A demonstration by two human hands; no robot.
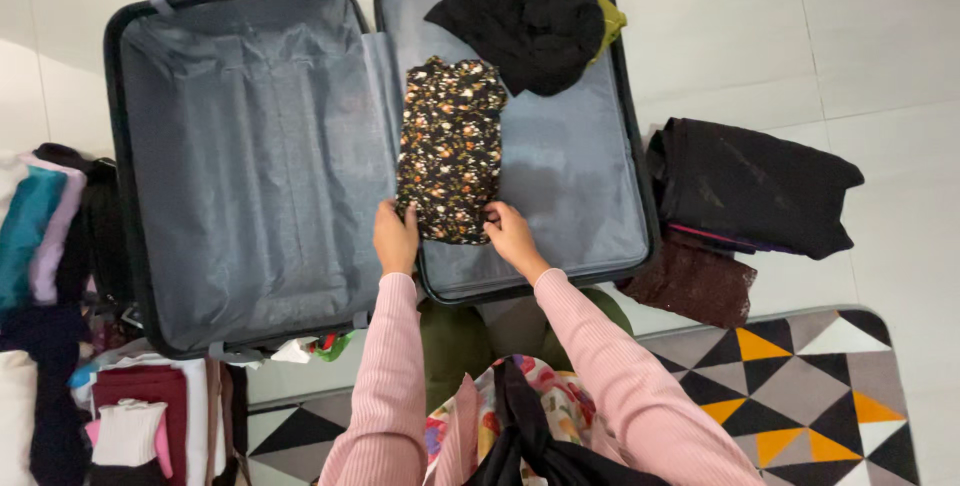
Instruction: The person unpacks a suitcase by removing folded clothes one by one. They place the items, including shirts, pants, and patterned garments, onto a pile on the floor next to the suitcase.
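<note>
Floral garment (450, 151), a black fabric sprinkled with small orange and cream blossoms, lay folded into a long narrow rectangle in the right half of an open suitcase (250, 161), running away from the fingers toward a crumpled black garment (530, 16) at the far end. The left hand (395, 238) pinched the near left corner of the fold, fingers curled over the edge; the right hand (512, 234) gripped the near right corner in the same way, fingertips tucked onto the cloth. Both were grasping it, not resting flat.

By my reading, the step in hand was the laying down and squaring of this folded piece on the grey lining (570, 176). What it called for next, as a judgement, was a smoothing of the near edge so the soft, limp cloth kept its fold, since thin printed fabric of this kind slides and opens readily.

The lining looked slick and faintly creased, the shell rim hard and black. Left of the fingers, the other half of the case held only its grey zipped divider. Right of the fingers, outside the case, sat a folded black stack (750, 186) over a brown lace piece (692, 284), on pale floor tiles (880, 36). Behind the wrists lay a geometric mat (820, 386) of grey, black and yellow triangles; far left, piled clothes (50, 236) in teal, pink and maroon. The sleeves (385, 376) were ribbed pink knit.
</note>
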